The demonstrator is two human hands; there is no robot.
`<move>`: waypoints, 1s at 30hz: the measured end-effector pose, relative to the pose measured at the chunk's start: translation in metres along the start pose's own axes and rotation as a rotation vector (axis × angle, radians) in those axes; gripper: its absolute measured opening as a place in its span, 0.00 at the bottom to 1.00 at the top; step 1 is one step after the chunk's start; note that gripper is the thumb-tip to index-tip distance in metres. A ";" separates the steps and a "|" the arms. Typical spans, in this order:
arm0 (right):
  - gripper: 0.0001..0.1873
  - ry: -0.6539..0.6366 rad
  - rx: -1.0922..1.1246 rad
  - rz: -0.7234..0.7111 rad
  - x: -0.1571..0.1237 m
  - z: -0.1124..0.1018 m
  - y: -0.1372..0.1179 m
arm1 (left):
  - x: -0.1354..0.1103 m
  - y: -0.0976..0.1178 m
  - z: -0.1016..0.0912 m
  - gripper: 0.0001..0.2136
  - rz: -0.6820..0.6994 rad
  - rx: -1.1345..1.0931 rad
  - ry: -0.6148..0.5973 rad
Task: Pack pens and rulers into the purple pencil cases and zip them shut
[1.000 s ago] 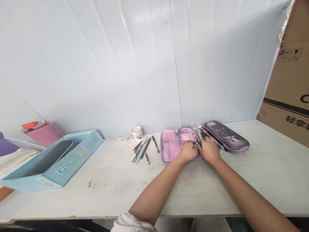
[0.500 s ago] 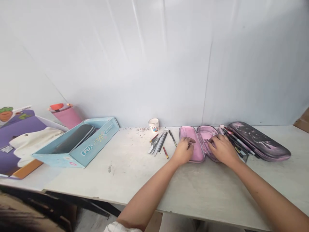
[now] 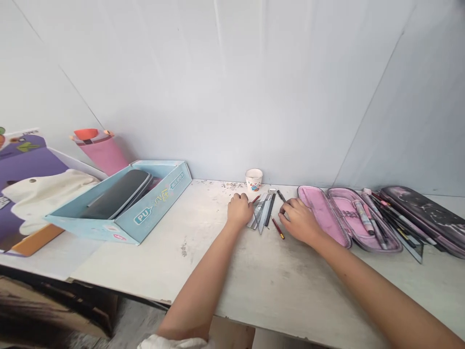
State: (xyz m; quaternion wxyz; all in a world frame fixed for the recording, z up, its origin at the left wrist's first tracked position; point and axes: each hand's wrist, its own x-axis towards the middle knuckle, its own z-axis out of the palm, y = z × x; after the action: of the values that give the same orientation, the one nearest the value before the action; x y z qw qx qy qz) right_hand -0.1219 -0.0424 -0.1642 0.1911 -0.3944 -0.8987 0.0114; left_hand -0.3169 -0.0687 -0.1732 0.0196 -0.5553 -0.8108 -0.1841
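The left hand (image 3: 239,211) curls against the rulers (image 3: 263,211) at frame centre on the surface (image 3: 214,261); whether its fingers (image 3: 241,198) hold anything cannot be told. The right hand (image 3: 298,220) lies open beside them, empty. The rulers appear light, stiff and thin: grip by the edges.

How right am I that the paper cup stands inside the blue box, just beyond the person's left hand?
Not quite: the head view shows the paper cup standing on the table, not inside the blue box, which sits off to the cup's left. The rest holds: the cup is just beyond the left hand.
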 end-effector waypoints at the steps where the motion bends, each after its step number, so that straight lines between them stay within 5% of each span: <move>1: 0.13 -0.011 -0.006 -0.002 0.003 0.004 -0.003 | 0.001 -0.003 0.003 0.13 0.004 0.010 -0.010; 6: 0.12 -0.019 0.017 0.016 0.014 0.012 -0.007 | 0.004 -0.006 0.005 0.12 0.014 -0.012 -0.038; 10: 0.13 0.063 0.216 0.039 0.021 0.011 -0.011 | -0.003 0.014 -0.006 0.13 0.050 -0.178 -0.047; 16: 0.17 0.165 0.604 0.115 0.016 -0.004 -0.014 | -0.042 0.067 -0.024 0.15 0.085 -0.862 -0.339; 19: 0.15 0.229 0.561 0.066 0.002 -0.014 -0.002 | -0.054 0.080 -0.031 0.12 0.176 -0.842 -0.462; 26: 0.14 0.178 0.233 -0.028 -0.041 -0.032 0.037 | -0.049 0.100 -0.025 0.15 0.152 -0.786 -0.234; 30: 0.14 0.104 0.119 -0.044 -0.064 -0.043 0.058 | -0.057 0.121 -0.013 0.16 0.243 -0.674 -0.264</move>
State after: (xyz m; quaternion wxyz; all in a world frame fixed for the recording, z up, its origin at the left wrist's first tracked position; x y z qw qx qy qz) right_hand -0.0261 -0.0535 -0.1557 0.2610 -0.3625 -0.8938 0.0398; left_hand -0.1874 -0.0860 -0.1408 -0.2468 -0.6416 -0.6286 -0.3637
